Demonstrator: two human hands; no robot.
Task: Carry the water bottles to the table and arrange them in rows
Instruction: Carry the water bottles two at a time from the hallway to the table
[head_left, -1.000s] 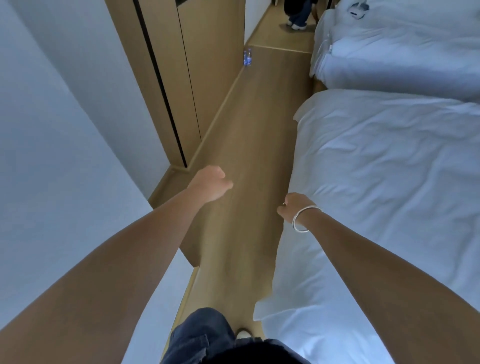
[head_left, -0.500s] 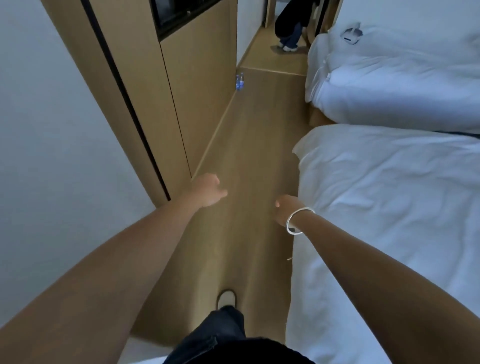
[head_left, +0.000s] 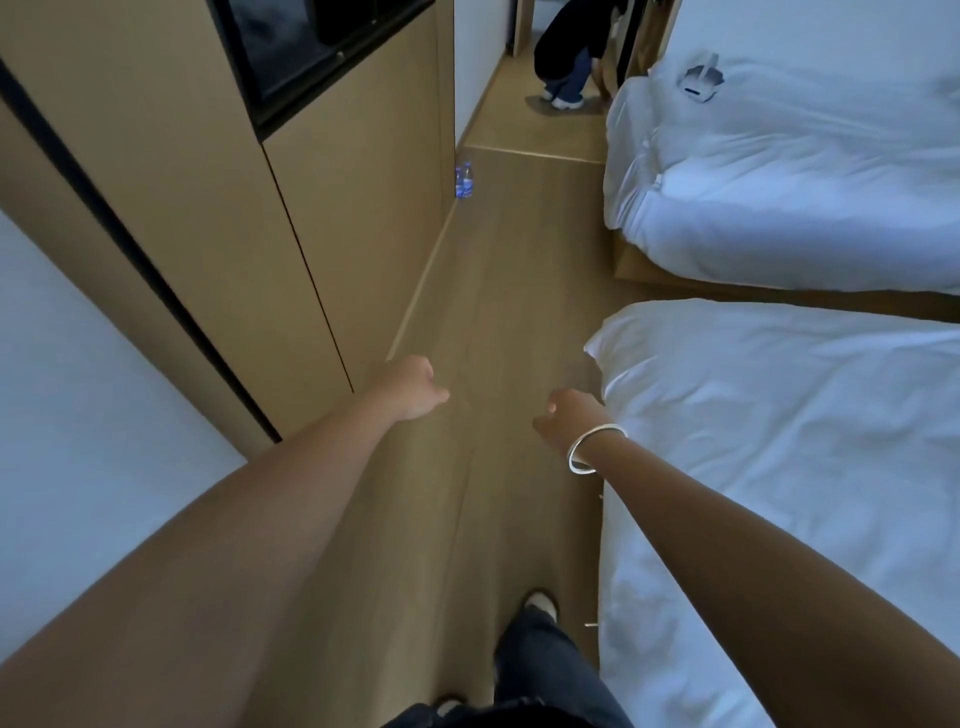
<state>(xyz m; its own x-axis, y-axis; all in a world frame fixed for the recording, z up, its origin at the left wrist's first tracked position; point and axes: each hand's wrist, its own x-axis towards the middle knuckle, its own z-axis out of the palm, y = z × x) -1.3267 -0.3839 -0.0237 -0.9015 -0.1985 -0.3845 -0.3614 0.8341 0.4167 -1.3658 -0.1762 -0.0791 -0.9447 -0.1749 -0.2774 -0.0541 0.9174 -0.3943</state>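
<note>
Left hand (head_left: 410, 387) and right hand (head_left: 566, 423) both loosely curled, holding nothing. Water bottles (head_left: 464, 180), probably two, on floor (head_left: 498, 291) at 12 o'clock, against cabinet (head_left: 358, 208).

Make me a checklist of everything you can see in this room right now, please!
Surface: wooden floor, an aisle between cabinets and beds; no table in view.
Job's things: water bottles standing on the floor against the wooden cabinet, far ahead.
Clutter: white device on the far bed.
Grippers: left hand and right hand both hold nothing, fingers loosely curled; bracelet on the right wrist.
Cables: nothing seen.
Surroundings: near bed on the right; another person stands at the far end.
</note>
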